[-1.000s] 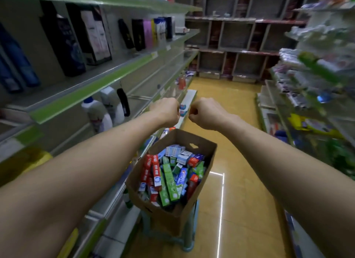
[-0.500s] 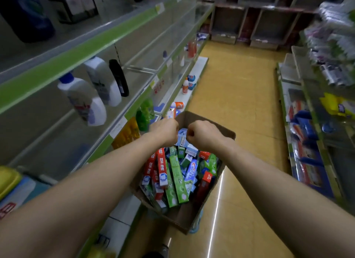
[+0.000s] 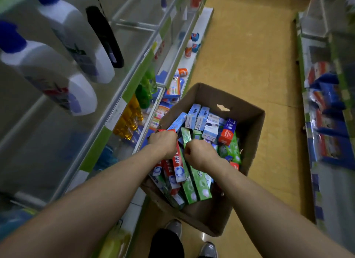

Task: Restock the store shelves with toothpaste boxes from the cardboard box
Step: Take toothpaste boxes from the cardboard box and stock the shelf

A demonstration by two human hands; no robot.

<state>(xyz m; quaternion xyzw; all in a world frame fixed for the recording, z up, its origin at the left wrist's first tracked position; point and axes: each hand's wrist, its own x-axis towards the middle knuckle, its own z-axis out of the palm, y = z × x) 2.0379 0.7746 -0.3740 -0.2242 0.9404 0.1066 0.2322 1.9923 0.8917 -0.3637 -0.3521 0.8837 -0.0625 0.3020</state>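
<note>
I have both hands down in the cardboard box (image 3: 209,98), which sits in the lower middle of the frame, just beside the bottom shelves (image 3: 134,81) on the left. The toothpaste boxes (image 3: 209,126) are all in there, heaped crosswise in no order.

My left hand (image 3: 163,142) is curled over the top end of a red box (image 3: 178,165). My right hand (image 3: 199,154) is curled just beside it, over a long green box (image 3: 199,182). The fingers are tucked under on both, so I cannot tell whether either hand has anything in its grip.

My main worry is the heap. The red and green boxes lie under and across their neighbours, so pulling one up by its end would probably drag others along and tip them over the near rim onto the floor (image 3: 249,56). A hard squeeze on thin card could also dent a box and spoil it for sale. With the hands this close together, they may get in each other's way. On the lift to the left, a forearm could knock the yellow bottles (image 3: 128,121) standing at the shelf edge.
</note>
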